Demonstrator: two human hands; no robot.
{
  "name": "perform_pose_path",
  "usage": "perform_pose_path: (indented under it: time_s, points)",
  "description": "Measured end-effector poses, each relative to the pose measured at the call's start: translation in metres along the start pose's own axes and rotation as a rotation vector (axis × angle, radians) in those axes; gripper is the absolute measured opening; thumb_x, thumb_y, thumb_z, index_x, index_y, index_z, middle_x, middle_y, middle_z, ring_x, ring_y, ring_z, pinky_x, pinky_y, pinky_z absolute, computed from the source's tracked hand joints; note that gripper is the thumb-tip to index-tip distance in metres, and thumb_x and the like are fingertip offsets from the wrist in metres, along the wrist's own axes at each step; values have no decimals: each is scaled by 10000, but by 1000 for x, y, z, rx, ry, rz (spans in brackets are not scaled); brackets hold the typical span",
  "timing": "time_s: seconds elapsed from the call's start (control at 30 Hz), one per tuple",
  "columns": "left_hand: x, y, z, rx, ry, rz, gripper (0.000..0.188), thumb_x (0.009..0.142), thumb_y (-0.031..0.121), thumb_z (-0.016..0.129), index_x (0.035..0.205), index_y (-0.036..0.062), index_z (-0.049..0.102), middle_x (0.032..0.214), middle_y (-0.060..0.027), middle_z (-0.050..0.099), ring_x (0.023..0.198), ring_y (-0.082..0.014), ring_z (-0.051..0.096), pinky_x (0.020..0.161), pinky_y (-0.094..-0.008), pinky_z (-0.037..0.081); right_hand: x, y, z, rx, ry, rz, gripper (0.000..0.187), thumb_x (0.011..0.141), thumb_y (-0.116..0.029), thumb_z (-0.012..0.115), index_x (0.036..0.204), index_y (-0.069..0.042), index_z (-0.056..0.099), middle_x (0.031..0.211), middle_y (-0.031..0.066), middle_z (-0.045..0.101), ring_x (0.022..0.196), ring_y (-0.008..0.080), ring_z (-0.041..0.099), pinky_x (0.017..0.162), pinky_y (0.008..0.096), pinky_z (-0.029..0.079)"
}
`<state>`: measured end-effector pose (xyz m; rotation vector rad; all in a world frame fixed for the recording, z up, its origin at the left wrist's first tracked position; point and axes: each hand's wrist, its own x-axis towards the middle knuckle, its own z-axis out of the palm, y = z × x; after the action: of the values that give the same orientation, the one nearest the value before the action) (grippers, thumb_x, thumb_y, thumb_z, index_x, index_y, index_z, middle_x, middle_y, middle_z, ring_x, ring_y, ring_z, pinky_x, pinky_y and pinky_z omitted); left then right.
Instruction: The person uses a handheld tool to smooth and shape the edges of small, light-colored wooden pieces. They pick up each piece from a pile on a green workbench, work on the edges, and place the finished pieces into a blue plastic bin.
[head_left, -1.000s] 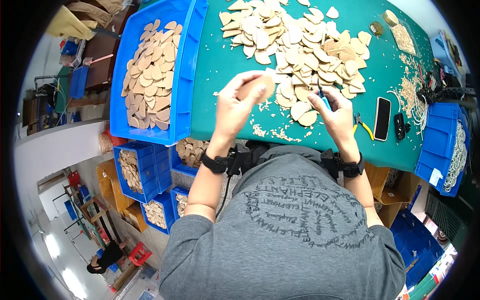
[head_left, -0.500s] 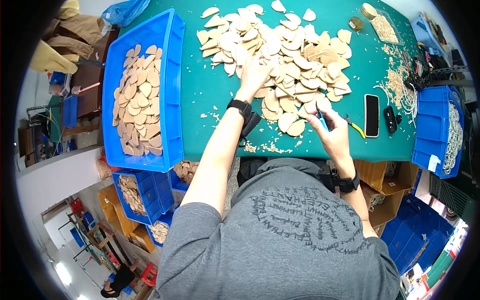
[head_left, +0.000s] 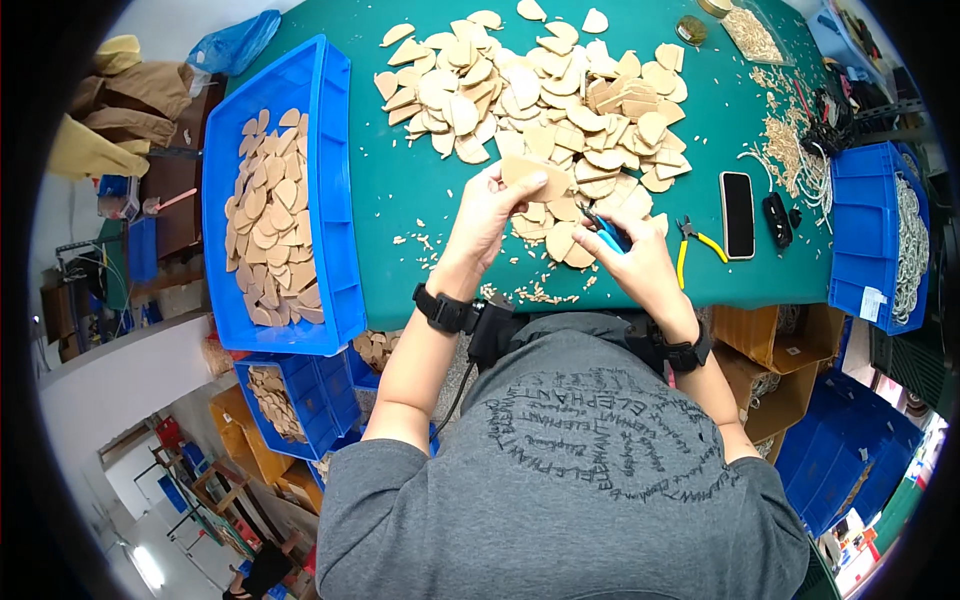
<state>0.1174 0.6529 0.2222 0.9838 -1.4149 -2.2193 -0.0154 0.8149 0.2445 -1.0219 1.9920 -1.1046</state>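
Carries black lettering (head_left: 605,435) across the grey shirt (head_left: 540,540): repeats one word over and over, mostly in capitals, with smaller, script-like lines squeezed between. Runs in uneven rows of differing letter height, partly level, partly slanting or nearly on end, and bends along a curve at the lower edge, forming a rounded patch. Reads clearly in the larger capitals, blurs in the smaller lines. Over at the right, shows a white label (head_left: 872,304) stuck on the outer wall of the blue bin (head_left: 860,240); looks too small there to make out.
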Motion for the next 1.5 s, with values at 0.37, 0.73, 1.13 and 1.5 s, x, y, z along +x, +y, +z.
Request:
perform_pose_path:
  time_s: [0.37,0.73,1.13,1.5]
  points:
    - [-59,11,16,-99,92,191,311,826,111,715,1096,-5,612,1078,-87,645,964,-126,616,836,-259,504,2,-25,3,4,-87,-104,399,799,-341,731,1045,-33,664,863,118,688,749,171,655,691,289,508]
    - [-71,11,25,-17,144,267,309,819,120,726,1081,-8,624,1028,-89,661,903,-124,631,800,-250,516,-1,-34,1,5,-85,-174,315,823,-304,716,980,-35,672,783,51,676,694,91,615,649,250,494]
    - [-72,11,25,64,168,313,293,825,125,721,1069,-11,631,1011,-90,662,903,-124,627,798,-251,516,-2,-33,3,55,-123,-118,300,835,-320,704,921,-34,670,702,22,630,621,67,553,568,226,446]
    - [-75,10,15,91,203,290,271,827,112,713,1061,-7,643,1012,-73,662,920,-121,615,822,-259,498,5,-21,15,130,-95,-123,295,837,-301,715,833,-14,647,596,-47,493,541,35,405,474,223,309]
